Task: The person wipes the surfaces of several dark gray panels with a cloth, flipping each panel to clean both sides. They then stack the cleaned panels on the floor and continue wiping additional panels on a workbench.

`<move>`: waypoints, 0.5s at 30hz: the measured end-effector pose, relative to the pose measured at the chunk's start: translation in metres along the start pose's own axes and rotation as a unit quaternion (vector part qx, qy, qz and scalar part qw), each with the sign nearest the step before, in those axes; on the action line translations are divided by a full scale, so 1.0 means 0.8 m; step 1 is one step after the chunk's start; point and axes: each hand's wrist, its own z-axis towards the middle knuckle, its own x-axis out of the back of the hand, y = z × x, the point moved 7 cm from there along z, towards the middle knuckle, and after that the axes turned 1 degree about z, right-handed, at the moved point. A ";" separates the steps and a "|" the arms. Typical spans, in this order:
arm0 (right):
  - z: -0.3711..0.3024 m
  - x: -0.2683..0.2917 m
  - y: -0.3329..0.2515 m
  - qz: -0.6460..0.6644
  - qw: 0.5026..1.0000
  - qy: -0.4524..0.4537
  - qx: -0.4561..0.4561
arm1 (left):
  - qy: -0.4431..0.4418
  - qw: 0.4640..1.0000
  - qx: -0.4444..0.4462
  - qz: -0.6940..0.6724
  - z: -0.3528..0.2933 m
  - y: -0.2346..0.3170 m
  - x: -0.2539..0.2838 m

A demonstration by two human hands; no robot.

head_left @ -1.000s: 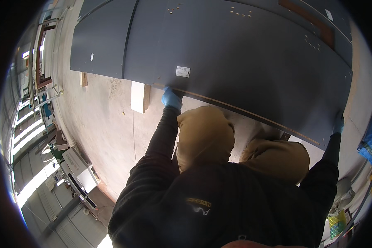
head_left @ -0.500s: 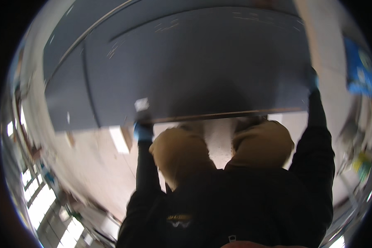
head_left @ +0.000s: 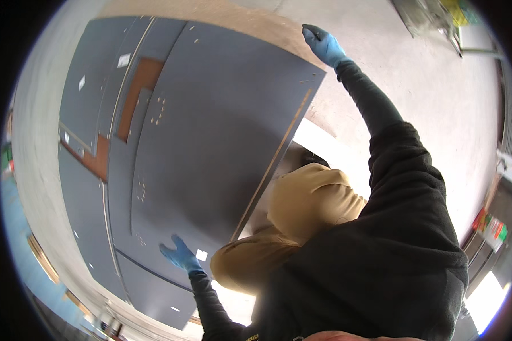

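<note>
A large dark grey panel [head_left: 210, 131] lies in front of my knees, on top of other grey panels. My left hand [head_left: 180, 256], in a blue glove, hovers over or lightly touches its near left part with fingers spread. I cannot tell if it makes contact. Close by that hand is a small white label [head_left: 201, 255] on the grey surface. My right hand [head_left: 324, 46], gloved in blue with dark fingertips, is stretched out just past the panel's far right corner. Its fingers are loosely bent and apart, with nothing seen in them.
Further grey panels [head_left: 88, 102] with white labels lie to the left, with reddish-brown pieces [head_left: 142, 85] showing between them. Pale floor [head_left: 426, 102] stretches to the right. A red and green package [head_left: 490, 228] is at the right edge, and a metal frame [head_left: 478, 51] stands at the far right.
My view has turned, so the panel now lies aslant to the left. Both hands were at the panel's two sides; the right has come off its edge, and the left has opened over the surface.
</note>
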 end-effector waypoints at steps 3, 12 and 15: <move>-0.060 0.028 0.056 0.103 0.991 0.058 -0.060 | -0.064 0.964 -0.247 -0.074 0.010 0.231 -0.024; -0.197 -0.017 0.115 0.266 0.928 0.044 -0.257 | -0.160 0.807 -0.568 0.034 -0.194 0.517 -0.169; -0.201 -0.033 0.106 0.224 0.937 0.041 -0.265 | -0.141 0.801 -0.579 0.059 -0.219 0.509 -0.189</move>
